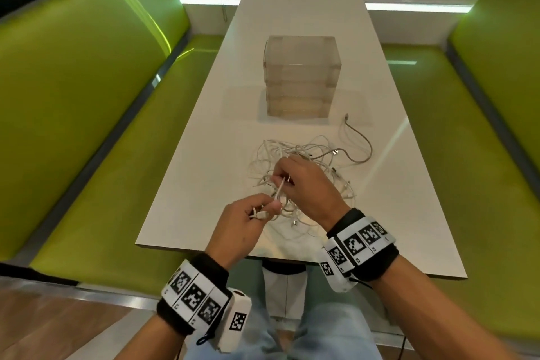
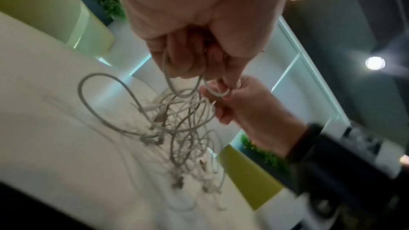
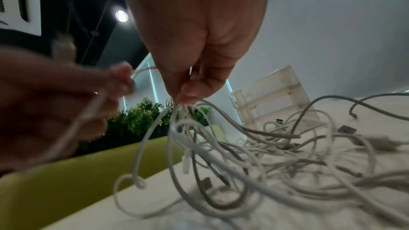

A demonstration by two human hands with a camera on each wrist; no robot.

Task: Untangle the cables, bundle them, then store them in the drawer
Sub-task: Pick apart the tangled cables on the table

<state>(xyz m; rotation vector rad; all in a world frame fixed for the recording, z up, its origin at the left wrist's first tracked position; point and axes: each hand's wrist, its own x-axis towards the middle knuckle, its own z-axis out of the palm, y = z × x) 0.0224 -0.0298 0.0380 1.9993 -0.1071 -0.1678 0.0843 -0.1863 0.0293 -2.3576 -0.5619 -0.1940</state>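
Head view: both hands work above the near end of a white table [image 1: 187,184], over a knot of white cables [image 1: 304,155].
Left hand [image 1: 245,222]: fingers curled round one cable end, the plug poking out by the thumb; probably kept back so that this cable can be drawn free of the rest.
Right hand [image 1: 304,184]: fingertips pinch several strands at once, seen close in the right wrist view [image 3: 188,97], lifting them off the pile so the loops hang open.
Cables: mostly heaped on the table under the hands, loops crossing; one greyer cable [image 1: 359,140] lies apart to the right, seemingly loose.
Drawer unit [image 1: 302,79]: clear plastic, farther up the table, all drawers closed as far as can be told.
Stage: untangling looks barely begun; nothing bundled, nothing stored.
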